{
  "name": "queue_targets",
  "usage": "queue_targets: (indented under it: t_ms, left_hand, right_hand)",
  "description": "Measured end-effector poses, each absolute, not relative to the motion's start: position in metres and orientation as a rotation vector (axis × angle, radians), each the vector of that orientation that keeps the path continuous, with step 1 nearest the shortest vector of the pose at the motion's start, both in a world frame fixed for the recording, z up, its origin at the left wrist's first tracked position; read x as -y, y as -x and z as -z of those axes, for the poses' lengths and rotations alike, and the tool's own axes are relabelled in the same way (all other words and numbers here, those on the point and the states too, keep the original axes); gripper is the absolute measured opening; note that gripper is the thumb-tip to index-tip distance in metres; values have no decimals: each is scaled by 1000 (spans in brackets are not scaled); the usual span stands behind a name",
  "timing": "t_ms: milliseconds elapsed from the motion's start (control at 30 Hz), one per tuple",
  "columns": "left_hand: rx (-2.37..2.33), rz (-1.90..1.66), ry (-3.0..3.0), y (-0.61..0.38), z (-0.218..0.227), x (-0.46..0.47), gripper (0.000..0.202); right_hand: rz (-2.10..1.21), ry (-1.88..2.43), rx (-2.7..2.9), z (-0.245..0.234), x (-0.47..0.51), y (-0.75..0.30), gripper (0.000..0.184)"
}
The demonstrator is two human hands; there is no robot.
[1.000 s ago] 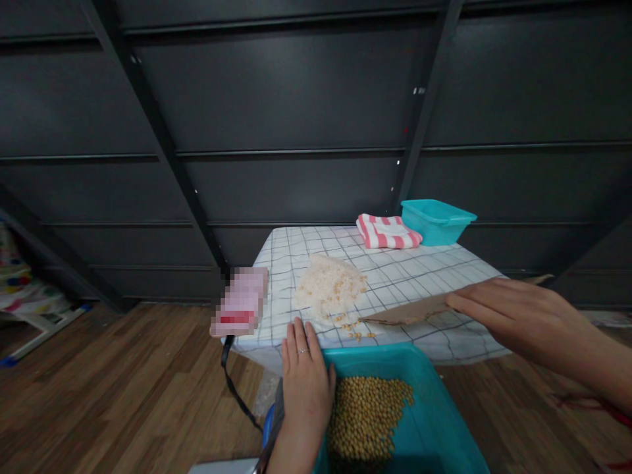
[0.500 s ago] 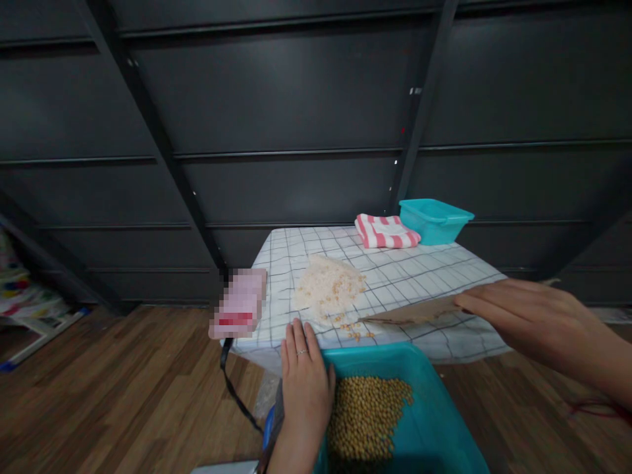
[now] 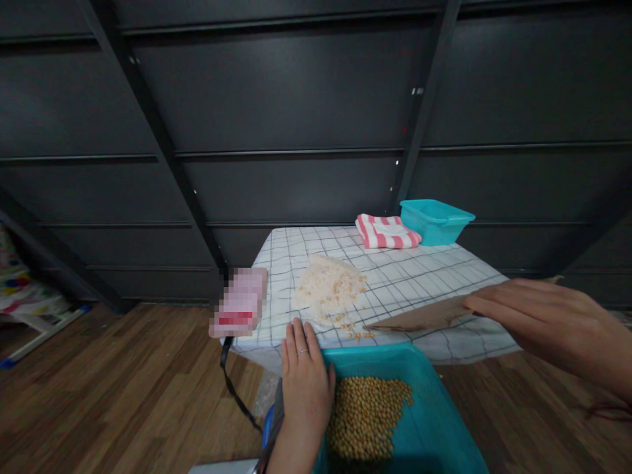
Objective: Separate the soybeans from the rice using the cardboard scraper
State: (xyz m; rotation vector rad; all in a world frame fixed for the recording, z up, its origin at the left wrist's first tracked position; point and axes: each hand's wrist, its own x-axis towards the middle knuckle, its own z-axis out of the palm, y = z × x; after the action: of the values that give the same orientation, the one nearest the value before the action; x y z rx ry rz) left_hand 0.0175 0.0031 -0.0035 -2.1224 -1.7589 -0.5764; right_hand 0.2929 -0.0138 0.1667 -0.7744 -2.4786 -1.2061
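Note:
My left hand (image 3: pixel 305 382) grips the near-left rim of a teal tub (image 3: pixel 434 421) half filled with tan soybeans (image 3: pixel 368 413), held just below the table's front edge. My right hand (image 3: pixel 538 322) is closed on one end of a flat brown cardboard piece (image 3: pixel 419 320), which lies low over the checked tablecloth (image 3: pixel 419 273). The card's tip points at a few loose beans (image 3: pixel 356 332) near the front edge. Behind them is a heap of white rice mixed with beans (image 3: pixel 328 286).
At the table's far side lie a folded pink-and-white striped cloth (image 3: pixel 388 231) and a second, smaller teal tub (image 3: pixel 437 220). A blurred pink object (image 3: pixel 240 303) sits at the table's left corner, with a black strap hanging down. Dark panelled wall behind; wooden floor around.
My right hand and the cardboard have slid a little to the right. The left hand and the tub of beans have stayed where they were.

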Motion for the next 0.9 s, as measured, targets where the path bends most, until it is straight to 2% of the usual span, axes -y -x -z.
queue_targets:
  t_ms: [333, 900]
  left_hand:
    - [1709, 571, 2152, -14, 11, -5, 58]
    - [1772, 585, 2122, -20, 0, -2, 54]
  right_hand:
    - [1262, 868, 2497, -154, -11, -297, 38]
    - [1203, 861, 2517, -158, 10, -290, 37]
